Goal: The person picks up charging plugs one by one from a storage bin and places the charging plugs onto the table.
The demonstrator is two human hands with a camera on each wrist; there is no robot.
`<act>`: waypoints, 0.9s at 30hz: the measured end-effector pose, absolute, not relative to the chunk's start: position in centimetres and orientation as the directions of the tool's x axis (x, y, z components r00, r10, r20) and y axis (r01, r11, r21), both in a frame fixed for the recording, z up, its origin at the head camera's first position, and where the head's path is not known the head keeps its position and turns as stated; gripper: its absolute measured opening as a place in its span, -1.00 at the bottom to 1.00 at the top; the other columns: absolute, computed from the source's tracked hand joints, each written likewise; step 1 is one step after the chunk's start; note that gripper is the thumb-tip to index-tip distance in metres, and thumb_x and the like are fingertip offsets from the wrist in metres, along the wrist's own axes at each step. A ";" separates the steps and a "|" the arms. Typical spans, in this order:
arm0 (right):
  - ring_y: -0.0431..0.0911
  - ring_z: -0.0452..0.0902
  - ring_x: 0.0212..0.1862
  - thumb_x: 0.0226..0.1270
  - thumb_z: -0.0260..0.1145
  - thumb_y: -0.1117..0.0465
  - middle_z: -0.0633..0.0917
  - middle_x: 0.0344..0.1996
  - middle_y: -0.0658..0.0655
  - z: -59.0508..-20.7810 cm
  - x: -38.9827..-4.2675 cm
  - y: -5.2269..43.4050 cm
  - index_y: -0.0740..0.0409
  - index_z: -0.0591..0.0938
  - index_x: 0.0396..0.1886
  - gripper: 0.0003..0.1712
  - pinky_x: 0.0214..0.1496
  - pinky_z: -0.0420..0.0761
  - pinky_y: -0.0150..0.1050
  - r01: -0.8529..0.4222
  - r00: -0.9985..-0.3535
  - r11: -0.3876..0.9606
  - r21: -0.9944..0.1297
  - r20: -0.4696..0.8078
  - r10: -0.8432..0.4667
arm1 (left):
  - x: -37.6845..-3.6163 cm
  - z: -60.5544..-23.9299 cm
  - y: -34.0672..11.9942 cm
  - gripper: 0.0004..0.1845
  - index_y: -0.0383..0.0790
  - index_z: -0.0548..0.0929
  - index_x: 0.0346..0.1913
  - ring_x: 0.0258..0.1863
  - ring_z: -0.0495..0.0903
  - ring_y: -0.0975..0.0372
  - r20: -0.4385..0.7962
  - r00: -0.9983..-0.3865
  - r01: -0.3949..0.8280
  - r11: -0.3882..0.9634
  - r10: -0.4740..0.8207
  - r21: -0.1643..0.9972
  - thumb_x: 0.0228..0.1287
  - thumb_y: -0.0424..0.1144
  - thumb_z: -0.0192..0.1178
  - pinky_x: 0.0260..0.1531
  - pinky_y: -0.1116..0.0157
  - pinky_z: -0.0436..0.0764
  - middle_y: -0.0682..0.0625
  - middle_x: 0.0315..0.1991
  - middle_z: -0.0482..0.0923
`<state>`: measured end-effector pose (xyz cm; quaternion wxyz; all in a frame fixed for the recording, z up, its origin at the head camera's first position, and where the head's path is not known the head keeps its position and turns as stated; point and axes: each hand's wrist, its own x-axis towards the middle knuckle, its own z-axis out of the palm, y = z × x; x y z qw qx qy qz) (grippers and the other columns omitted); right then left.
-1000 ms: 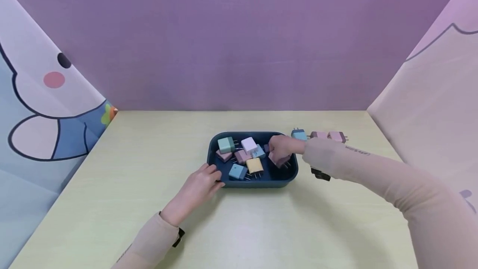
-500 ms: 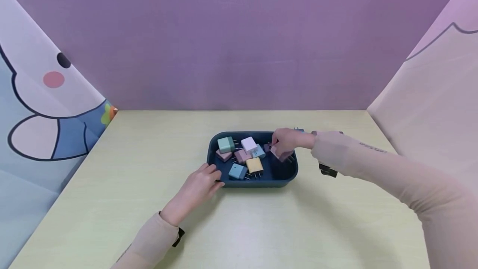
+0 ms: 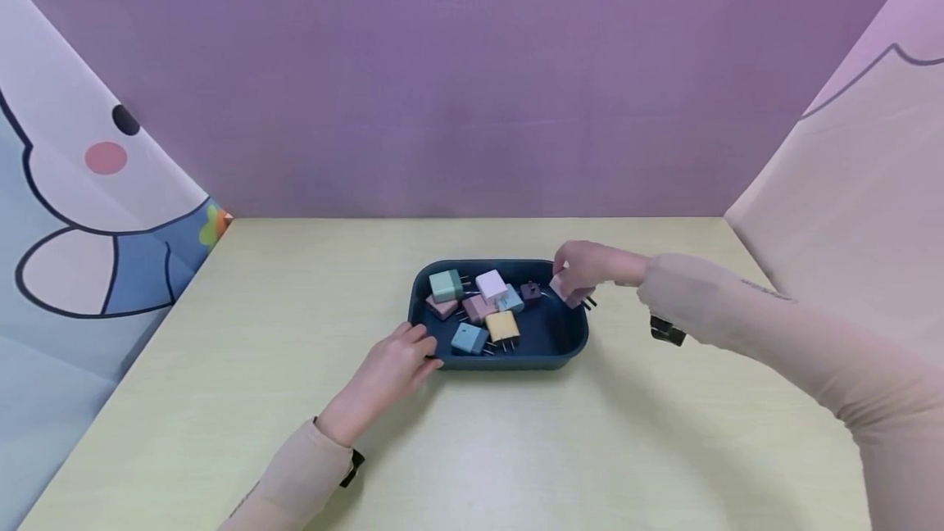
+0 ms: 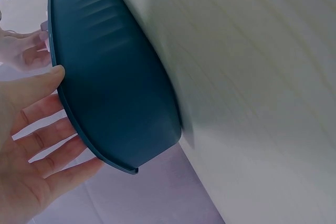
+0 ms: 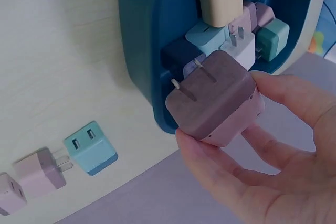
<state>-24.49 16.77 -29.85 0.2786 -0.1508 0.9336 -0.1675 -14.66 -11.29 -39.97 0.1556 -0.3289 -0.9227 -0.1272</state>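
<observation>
A dark blue plastic bin (image 3: 509, 363) stands on the table, with several plug chargers lying loose in it. My left hand (image 3: 397, 357) grips its near left corner, thumb on the outside of the rim (image 4: 59, 85) and fingers at the other side. Over the bin's right end, my right hand (image 3: 593, 263) pinches a pink plug charger (image 5: 215, 98) between thumb and fingertips. Its two metal prongs point away from the palm. Below it in the bin are a yellow charger (image 3: 503, 326), a blue charger (image 3: 469, 338), a green charger (image 3: 446, 286) and a white charger (image 3: 491, 286).
On the table right of the bin, a blue charger (image 5: 91, 148) and two pink ones, such as this pink charger (image 5: 40, 172), lie in a row. The right arm hides them in the head view. A purple backdrop (image 3: 472, 105) rises behind the table.
My right hand has lifted the pink charger up and to the right, from inside the bin to its right rim. A small purple charger has come into fuller view. The left hand stays put.
</observation>
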 end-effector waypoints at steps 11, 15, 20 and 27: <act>-0.08 0.62 -0.44 0.02 0.14 0.44 0.58 -0.30 0.30 -29.7 -24.7 19.1 0.50 0.41 -0.07 -0.59 -0.44 0.54 -0.30 -0.088 -0.817 0.856 -0.510 -0.455 -0.355 | -14.6 -40.0 -11.4 -0.83 -0.24 0.59 -0.45 -0.52 0.29 0.24 0.364 -0.740 0.643 0.753 0.565 0.137 -0.04 -0.22 0.33 -0.52 0.39 0.39 0.03 -0.53 0.39; -0.12 0.62 -0.45 0.05 0.18 0.39 0.57 -0.23 0.33 -29.4 -24.9 20.0 0.50 0.39 -0.03 -0.55 -0.33 0.51 -0.27 -0.105 -0.827 0.863 -0.494 -0.438 -0.352 | -14.6 -40.0 -11.5 -0.83 -0.23 0.59 -0.46 -0.52 0.29 0.24 0.366 -0.738 0.644 0.753 0.568 0.131 -0.05 -0.22 0.33 -0.52 0.40 0.39 0.04 -0.53 0.39; -0.12 0.61 -0.47 0.03 0.19 0.38 0.56 -0.26 0.37 -29.2 -25.6 21.2 0.57 0.37 -0.05 -0.53 -0.26 0.53 -0.25 -0.138 -0.827 0.856 -0.498 -0.417 -0.376 | -14.6 -40.0 -11.5 -0.83 -0.24 0.59 -0.45 -0.52 0.29 0.24 0.367 -0.736 0.646 0.753 0.569 0.128 -0.04 -0.21 0.33 -0.52 0.40 0.39 0.03 -0.53 0.39; -0.11 0.53 -0.45 0.04 0.21 0.33 0.55 -0.27 0.32 -29.3 -26.1 22.5 0.51 0.43 -0.07 -0.55 -0.32 0.48 -0.27 -0.160 -0.860 0.888 -0.432 -0.379 -0.340 | -14.6 -40.0 -11.5 -0.83 -0.24 0.59 -0.46 -0.52 0.28 0.24 0.372 -0.734 0.648 0.749 0.569 0.133 -0.05 -0.22 0.33 -0.53 0.41 0.38 0.04 -0.54 0.38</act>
